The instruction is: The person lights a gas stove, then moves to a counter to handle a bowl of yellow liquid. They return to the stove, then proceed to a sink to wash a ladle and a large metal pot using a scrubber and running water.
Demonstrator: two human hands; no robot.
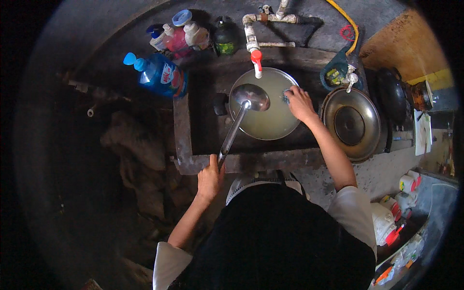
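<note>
My left hand (pixel 210 179) grips the handle end of a long metal ladle (pixel 250 97). Its bowl is over the near-left part of a round metal pot (pixel 270 139), which holds cloudy, yellowish water (pixel 273 121). At the pot's right rim, my right hand (pixel 301 103) holds a small bluish-grey scrubber (pixel 286 96) in its fingers, just over the water. The pot sits in a dark stone sink (pixel 183 134). Above the pot's far rim is a tap with a red handle (pixel 256 58); no stream shows from it.
A blue detergent bottle (pixel 159 76) stands at the sink's far-left corner, with several more bottles (pixel 177 38) behind. To the right are a metal wok or pan (pixel 349 125), a green strainer (pixel 328 72) holding scraps, and a second tap (pixel 351 78). A yellow hose (pixel 348 21) hangs behind.
</note>
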